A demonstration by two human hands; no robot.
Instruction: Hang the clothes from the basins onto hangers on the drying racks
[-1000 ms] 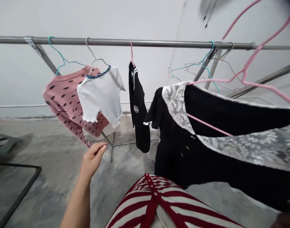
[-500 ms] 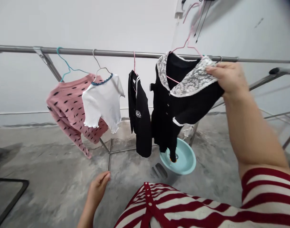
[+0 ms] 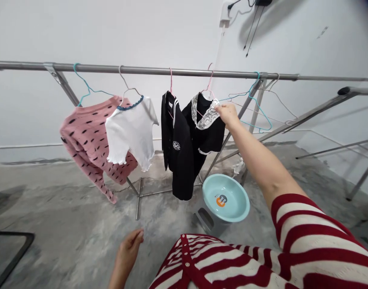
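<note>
My right hand [image 3: 228, 114] pinches the white lace collar [image 3: 208, 119] of a black garment [image 3: 215, 136] at its shoulder. The garment is on a pink hanger [image 3: 210, 90], whose hook reaches over the metal rail [image 3: 147, 71]. Just left of it hangs a black jacket [image 3: 180, 156] with a white emblem, overlapping part of the garment. Farther left on the rail are a white short-sleeved top [image 3: 131, 128] and a pink sweater [image 3: 87, 128] with dark marks. Low in front of my body, my left hand [image 3: 128, 249] is closed with nothing visible in it.
Bare hangers, including a blue hanger [image 3: 259, 104] and a pale hanger [image 3: 280, 98], hang right of my right hand. Below stands a light blue basin [image 3: 242, 210] on a grey stool [image 3: 204, 218]. The rack's slanted legs [image 3: 250, 100] reach down to the concrete floor.
My right hand has moved away from me and left with the black garment. The pink hanger's hook, raised above the rail before, now sits at it. The left hand stays low.
</note>
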